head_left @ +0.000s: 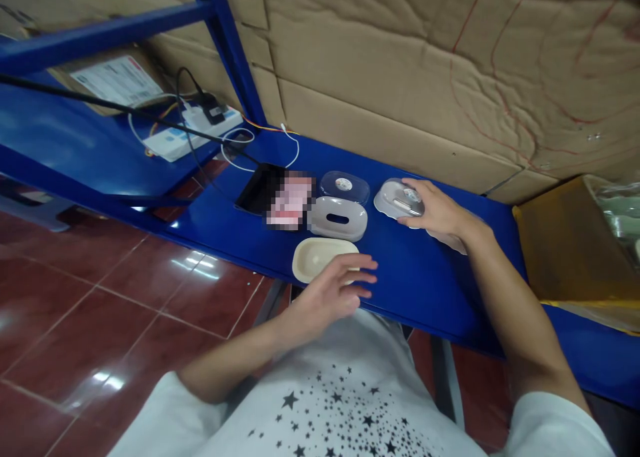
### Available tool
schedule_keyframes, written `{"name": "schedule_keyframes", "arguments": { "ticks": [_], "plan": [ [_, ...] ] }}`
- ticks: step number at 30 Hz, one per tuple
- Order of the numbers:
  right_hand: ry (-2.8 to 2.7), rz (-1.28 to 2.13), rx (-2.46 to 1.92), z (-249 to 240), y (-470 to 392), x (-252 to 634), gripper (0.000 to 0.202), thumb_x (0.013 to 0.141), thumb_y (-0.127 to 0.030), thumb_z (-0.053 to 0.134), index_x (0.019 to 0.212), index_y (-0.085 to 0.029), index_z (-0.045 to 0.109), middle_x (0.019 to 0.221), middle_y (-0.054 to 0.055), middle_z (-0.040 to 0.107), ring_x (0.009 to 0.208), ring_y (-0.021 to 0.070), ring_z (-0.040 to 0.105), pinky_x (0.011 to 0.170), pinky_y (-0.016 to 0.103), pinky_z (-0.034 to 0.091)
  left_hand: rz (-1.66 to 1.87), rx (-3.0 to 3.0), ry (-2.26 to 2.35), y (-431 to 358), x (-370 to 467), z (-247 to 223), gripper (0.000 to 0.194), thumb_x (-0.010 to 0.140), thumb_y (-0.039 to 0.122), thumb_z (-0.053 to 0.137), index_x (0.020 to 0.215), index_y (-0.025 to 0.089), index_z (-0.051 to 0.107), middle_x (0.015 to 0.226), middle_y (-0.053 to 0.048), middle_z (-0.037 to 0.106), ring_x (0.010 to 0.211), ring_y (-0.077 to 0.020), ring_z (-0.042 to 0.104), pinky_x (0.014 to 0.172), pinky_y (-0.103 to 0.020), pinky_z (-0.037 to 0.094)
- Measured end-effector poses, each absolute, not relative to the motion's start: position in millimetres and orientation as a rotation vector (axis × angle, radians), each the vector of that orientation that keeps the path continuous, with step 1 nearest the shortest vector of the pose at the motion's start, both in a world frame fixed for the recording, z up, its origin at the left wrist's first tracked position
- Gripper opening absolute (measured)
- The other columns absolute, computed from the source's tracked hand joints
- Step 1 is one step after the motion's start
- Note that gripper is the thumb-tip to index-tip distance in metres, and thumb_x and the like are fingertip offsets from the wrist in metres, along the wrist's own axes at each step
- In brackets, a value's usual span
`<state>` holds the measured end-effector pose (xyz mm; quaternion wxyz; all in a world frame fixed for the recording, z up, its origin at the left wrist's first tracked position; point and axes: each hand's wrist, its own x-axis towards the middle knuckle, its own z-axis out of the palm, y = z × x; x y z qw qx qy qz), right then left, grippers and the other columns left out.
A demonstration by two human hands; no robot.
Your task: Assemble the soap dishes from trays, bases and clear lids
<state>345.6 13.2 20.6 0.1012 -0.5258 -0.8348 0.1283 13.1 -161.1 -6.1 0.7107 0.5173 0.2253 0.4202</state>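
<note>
My right hand (436,207) is closed around one end of a small oval dish with a clear lid (395,199), which looks like a soap box. Its fingers lie on the far side and the thumb on the near side. A pale, thin piece (451,239) shows partly under my right wrist. My left hand (336,289) has its fingers stretched out and apart, holding nothing. It covers the right end of a cream oval dish (313,258); whether they touch I cannot tell. Behind that dish are a whitish oval tray with a slot (350,227) and a clear lid with a round sticker (360,189).
A black holder (253,190) with a blurred pink patch beside it stands left on the blue table (420,283). Power strips with cables (185,137) lie at the back left. An open cardboard box (555,243) stands right, and a cardboard wall (380,103) closes the back.
</note>
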Motion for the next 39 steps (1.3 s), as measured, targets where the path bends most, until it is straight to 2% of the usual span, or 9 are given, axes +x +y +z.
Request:
{"name": "schedule_keyframes", "arguments": {
  "ticks": [5,8,11,15,21,25,30,34,39],
  "plan": [
    [-2.461,0.390,-1.249,56,-61,326,0.106,0.086,-0.061,0.085,0.171,-0.031,0.031,0.168,0.016,0.050,0.148,0.0420,0.057,0.120,0.062,0.051,0.693,0.445,0.358,-151,34,2,0.083,0.098,0.081,0.052,0.164,0.031,0.043,0.165,-0.016,0.057,0.158,-0.0368,0.048,0.125,-0.060,0.044],
    [-2.593,0.433,-1.091,71,-107,306,0.112,0.084,-0.068,0.085,0.174,-0.031,0.029,0.168,0.017,0.051,0.146,0.0420,0.059,0.117,0.060,0.056,0.680,0.300,0.358,-150,42,6,0.091,0.096,0.090,0.040,0.163,0.028,0.046,0.171,-0.016,0.051,0.162,-0.0407,0.042,0.124,-0.063,0.044],
    [-2.615,0.424,-1.046,72,-120,298,0.109,0.087,-0.071,0.081,0.174,-0.031,0.028,0.168,0.016,0.051,0.149,0.0423,0.056,0.118,0.060,0.055,0.656,0.236,0.372,-149,45,8,0.086,0.100,0.085,0.039,0.159,0.023,0.052,0.172,-0.015,0.049,0.163,-0.0419,0.039,0.124,-0.065,0.045],
    [-2.490,0.291,-1.191,61,-80,313,0.087,0.100,-0.059,0.069,0.172,-0.027,0.032,0.171,0.018,0.047,0.156,0.0416,0.048,0.124,0.063,0.047,0.681,0.169,0.431,-152,43,4,0.071,0.105,0.074,0.046,0.154,0.024,0.057,0.173,-0.013,0.048,0.163,-0.0419,0.040,0.122,-0.067,0.048],
    [-2.592,0.209,-1.685,25,1,317,0.081,0.087,-0.048,0.078,0.157,-0.019,0.050,0.155,0.023,0.059,0.137,0.0461,0.063,0.115,0.067,0.048,0.654,0.124,0.431,-161,45,-5,0.064,0.106,0.068,0.051,0.154,0.026,0.058,0.173,-0.011,0.049,0.162,-0.0436,0.041,0.119,-0.070,0.051],
    [-2.606,0.176,-1.610,22,2,315,0.082,0.092,-0.054,0.077,0.159,-0.017,0.049,0.161,0.025,0.056,0.152,0.0479,0.049,0.124,0.073,0.034,0.651,0.128,0.409,-164,46,-6,0.063,0.106,0.068,0.051,0.153,0.026,0.059,0.173,-0.012,0.049,0.162,-0.0445,0.040,0.119,-0.069,0.051],
    [-2.451,0.334,-1.131,44,-87,303,0.047,0.110,-0.048,0.057,0.153,-0.030,0.058,0.144,0.012,0.072,0.134,0.0329,0.068,0.112,0.056,0.053,0.675,0.190,0.414,-159,42,-5,0.067,0.108,0.071,0.042,0.156,0.027,0.057,0.171,-0.011,0.051,0.162,-0.0405,0.041,0.123,-0.064,0.049],
    [-2.533,0.316,-0.956,35,-159,285,0.052,0.105,-0.046,0.070,0.154,-0.029,0.059,0.135,0.011,0.077,0.126,0.0311,0.072,0.108,0.053,0.056,0.687,0.278,0.446,-159,45,-7,0.072,0.108,0.075,0.037,0.156,0.025,0.057,0.167,-0.012,0.056,0.163,-0.0365,0.041,0.129,-0.057,0.045],
    [-2.287,0.457,-0.994,17,-182,291,0.037,0.103,-0.030,0.074,0.139,-0.034,0.070,0.115,0.003,0.084,0.100,0.0244,0.079,0.081,0.044,0.060,0.611,0.259,0.405,-172,56,-12,0.073,0.107,0.074,0.044,0.157,0.022,0.057,0.166,-0.015,0.056,0.163,-0.0356,0.041,0.131,-0.056,0.042]
  ]
}}
